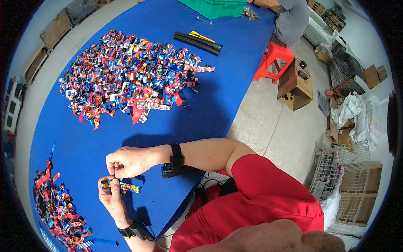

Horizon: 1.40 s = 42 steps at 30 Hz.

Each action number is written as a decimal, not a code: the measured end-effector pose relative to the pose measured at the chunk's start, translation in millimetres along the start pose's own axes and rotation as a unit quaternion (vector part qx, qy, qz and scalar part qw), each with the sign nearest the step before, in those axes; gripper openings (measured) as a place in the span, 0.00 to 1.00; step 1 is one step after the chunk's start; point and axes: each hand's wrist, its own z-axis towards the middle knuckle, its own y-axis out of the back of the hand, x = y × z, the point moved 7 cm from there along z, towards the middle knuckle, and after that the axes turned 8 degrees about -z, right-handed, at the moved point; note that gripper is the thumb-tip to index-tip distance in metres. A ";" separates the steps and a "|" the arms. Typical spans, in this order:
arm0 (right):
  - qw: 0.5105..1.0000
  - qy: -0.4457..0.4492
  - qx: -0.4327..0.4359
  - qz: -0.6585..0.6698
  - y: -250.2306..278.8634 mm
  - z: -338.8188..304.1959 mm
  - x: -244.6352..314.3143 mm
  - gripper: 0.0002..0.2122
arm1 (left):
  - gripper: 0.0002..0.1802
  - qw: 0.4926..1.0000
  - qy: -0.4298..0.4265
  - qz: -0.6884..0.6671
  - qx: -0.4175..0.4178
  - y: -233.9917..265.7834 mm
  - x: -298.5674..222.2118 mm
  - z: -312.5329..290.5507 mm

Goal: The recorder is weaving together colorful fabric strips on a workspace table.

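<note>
My left hand (111,199) is closed, thumb on top, on a short printed ribbon strap (131,187) in yellow, red and blue. The strap's free end points to the right, low over the blue table. Just above it, my right hand (131,161) is bent down in a pinch, its fingertips almost meeting the left thumb. Whatever lies between those fingertips is too small and covered to make out. Both wrists wear black bands with small devices. Farther up the table spreads a big pile of colourful ribbon straps (130,75), and a smaller strap pile (61,210) lies at the lower left.
Black bars (197,43) with yellow tools on them lie beyond the large pile. A green crate (214,7) stands at the table's far edge, near another person's arm. Off the right side are a red stool (275,59), a cardboard box (295,86) and wire cages (340,168).
</note>
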 end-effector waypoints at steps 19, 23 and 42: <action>1.000 0.004 -0.026 0.008 -1.9 -0.7 -7.2 0.11 | 0.09 0.998 0.044 -0.013 0.038 -12.9 13.9 -4.4; 0.999 0.016 -0.023 -0.016 1.1 -2.7 -0.2 0.11 | 0.10 0.998 0.004 -0.056 -0.028 4.8 17.8 0.0; 1.000 0.005 -0.014 -0.025 4.8 -3.5 4.7 0.10 | 0.10 0.998 0.003 -0.069 -0.006 -2.5 8.2 1.4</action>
